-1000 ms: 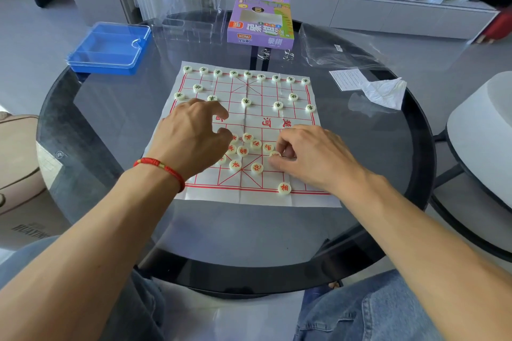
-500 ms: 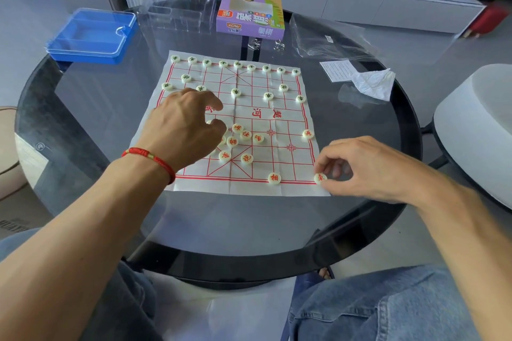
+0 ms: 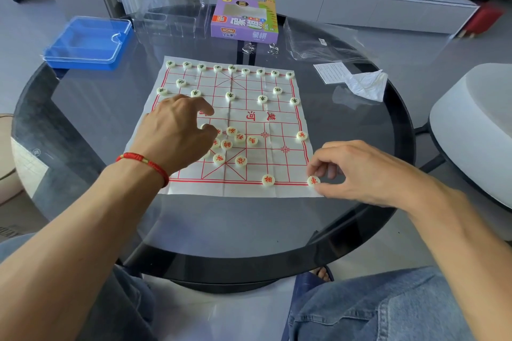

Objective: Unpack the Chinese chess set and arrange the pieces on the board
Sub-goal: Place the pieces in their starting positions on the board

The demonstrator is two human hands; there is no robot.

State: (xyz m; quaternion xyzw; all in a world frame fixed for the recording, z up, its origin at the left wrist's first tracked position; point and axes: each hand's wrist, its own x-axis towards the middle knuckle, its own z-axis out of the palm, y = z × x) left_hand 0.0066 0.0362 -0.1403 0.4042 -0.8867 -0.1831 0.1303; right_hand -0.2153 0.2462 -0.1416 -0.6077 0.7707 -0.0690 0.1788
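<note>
Red chariot piece, a small cream disc with a red character (image 3: 313, 181), sits on the near right corner of the thin white paper board with red grid lines (image 3: 277, 163). My right hand (image 3: 368, 171) has its grip pinching that disc: thumb under the near edge, curled fingers at the far edge. Looks like it's being seated on the corner point.

Red elephant disc (image 3: 268, 179) is on the same near line, a couple of points toward the middle. Red soldier disc (image 3: 302, 135) stands alone near the right edge. Loose heap of unplaced red discs (image 3: 235, 144) lies left of the board's centre. My left hand (image 3: 177, 133) is over the heap's left side, thumb and index curled round a pale disc (image 3: 204, 126), so I read that grip as a pinch; the face isn't readable. Green-lettered set (image 3: 230, 68) looks fully laid out along the far edge.

Handling, my read: discs are light, hard and smooth, so they'll skate on the paper; pinch by the rim, don't push. The board is creased, limp and unanchored on the round dark glass table (image 3: 83, 108), so dragging a piece may shift the sheet.

Farther out: purple cardboard game box (image 3: 245, 15) at the far edge, blue plastic tray with clear lid (image 3: 88, 43) far left, crumpled clear bag (image 3: 318, 39) and folded white leaflet (image 3: 331, 72) far right.
</note>
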